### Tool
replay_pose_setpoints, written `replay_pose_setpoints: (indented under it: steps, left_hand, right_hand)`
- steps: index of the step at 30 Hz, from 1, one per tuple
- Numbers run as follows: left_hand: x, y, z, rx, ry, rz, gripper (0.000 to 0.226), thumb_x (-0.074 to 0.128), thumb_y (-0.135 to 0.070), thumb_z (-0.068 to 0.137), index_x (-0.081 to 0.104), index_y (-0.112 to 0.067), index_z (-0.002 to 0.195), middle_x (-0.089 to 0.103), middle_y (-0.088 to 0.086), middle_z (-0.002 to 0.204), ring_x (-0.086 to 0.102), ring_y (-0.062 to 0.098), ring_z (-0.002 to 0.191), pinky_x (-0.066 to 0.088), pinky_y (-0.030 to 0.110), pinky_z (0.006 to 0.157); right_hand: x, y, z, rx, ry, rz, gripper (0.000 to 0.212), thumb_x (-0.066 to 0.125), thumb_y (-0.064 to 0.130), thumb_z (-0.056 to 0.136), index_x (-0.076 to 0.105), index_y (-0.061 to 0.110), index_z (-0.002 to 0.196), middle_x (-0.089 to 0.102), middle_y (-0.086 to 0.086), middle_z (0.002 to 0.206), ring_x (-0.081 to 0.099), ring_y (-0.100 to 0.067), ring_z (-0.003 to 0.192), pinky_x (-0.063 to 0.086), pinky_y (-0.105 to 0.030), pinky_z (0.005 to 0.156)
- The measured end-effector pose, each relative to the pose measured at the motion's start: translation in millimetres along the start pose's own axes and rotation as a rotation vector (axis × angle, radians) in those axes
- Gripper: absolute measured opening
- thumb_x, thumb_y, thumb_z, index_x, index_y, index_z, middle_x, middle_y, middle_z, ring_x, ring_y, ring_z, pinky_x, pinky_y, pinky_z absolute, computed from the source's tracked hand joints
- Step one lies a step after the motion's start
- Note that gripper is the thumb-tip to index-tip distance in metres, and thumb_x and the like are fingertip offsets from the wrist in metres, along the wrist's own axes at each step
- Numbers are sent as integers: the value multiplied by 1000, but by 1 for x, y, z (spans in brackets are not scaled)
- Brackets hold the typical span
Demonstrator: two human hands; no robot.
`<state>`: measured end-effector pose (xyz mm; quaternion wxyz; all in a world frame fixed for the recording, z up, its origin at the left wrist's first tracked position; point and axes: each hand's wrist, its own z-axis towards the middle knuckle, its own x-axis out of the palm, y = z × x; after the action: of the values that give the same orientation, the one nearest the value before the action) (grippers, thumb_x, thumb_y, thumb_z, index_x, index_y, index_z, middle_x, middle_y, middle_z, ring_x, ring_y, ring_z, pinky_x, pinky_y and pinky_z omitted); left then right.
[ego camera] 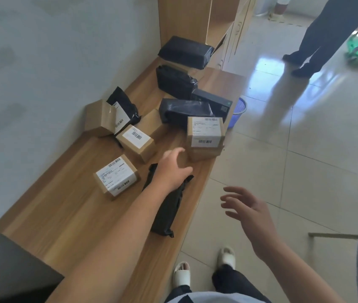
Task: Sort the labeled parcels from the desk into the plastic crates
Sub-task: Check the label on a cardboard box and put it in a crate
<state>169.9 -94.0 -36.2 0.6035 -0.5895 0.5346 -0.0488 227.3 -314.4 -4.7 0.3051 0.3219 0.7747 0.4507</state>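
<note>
On the wooden desk (68, 215), my left hand (171, 169) hovers loose-fingered above the black pouch (169, 206); my right hand (250, 213), fingers spread, is off the desk's edge, holding nothing.

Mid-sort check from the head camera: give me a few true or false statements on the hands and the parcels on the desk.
1. The left hand reaches over the long black parcel. True.
2. The right hand grips a cardboard box. False: it is open, off the desk edge, holding nothing.
3. The labelled box at the desk's floor-side edge sits on another box. True.
4. A red basket stands on the floor beside the desk. False: the basket is blue.
5. All parcels are cardboard. False: several are black.
</note>
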Motion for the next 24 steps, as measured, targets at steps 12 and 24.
replay_pose_setpoints:
  steps: [12,24]
  left_hand:
    - [10,-62,186,104,309,690,125,90,-33,76,2,-24,165,11,5,172,8,29,158,12,56,125]
    - [-2,-72,182,-78,215,538,107,88,-21,76,23,-18,161,25,-5,164,33,18,146,32,32,117]
  right_hand:
    - [-66,60,166,-1,108,90,18,64,8,97,75,19,106,78,-5,96,72,-21,89,57,-36,85]
    - [-74,95,293,96,325,41,19,62,8,97,72,21,107,74,-2,99,69,-23,96,56,-37,88]
